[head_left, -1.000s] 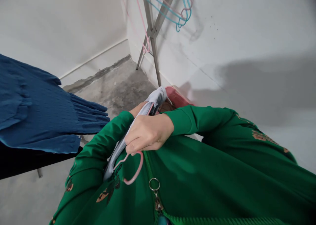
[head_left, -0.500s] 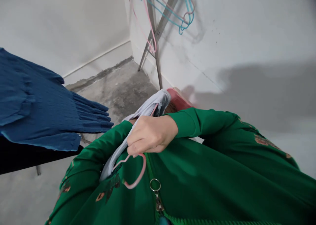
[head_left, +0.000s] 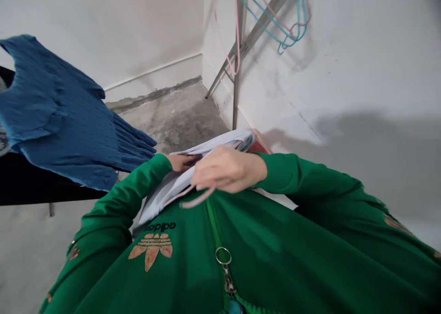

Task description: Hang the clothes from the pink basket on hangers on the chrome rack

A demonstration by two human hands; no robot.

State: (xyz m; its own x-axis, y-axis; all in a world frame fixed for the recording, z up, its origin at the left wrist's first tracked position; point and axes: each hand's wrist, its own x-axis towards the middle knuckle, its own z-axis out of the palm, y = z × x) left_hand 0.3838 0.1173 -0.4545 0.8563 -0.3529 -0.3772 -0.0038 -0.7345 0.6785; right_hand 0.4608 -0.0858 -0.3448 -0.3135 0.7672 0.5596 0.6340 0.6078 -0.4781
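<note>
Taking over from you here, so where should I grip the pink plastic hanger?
Probably the pink hanger's thin exposed arm, from the chest side, below the right hand: that stretch stands clear of the grey garment; the rest is hidden.

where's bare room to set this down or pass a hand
Bare concrete floor lies between the blue pleated garment and the metal rack's legs; more floor sits below the black table edge. Crowded: the right hand, left hand, grey cloth, pink hanger.

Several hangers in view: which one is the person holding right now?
The pink hanger held in the right hand, against the pale grey garment. The others, the blue hangers and a pink one, hang on the metal rack.
</note>
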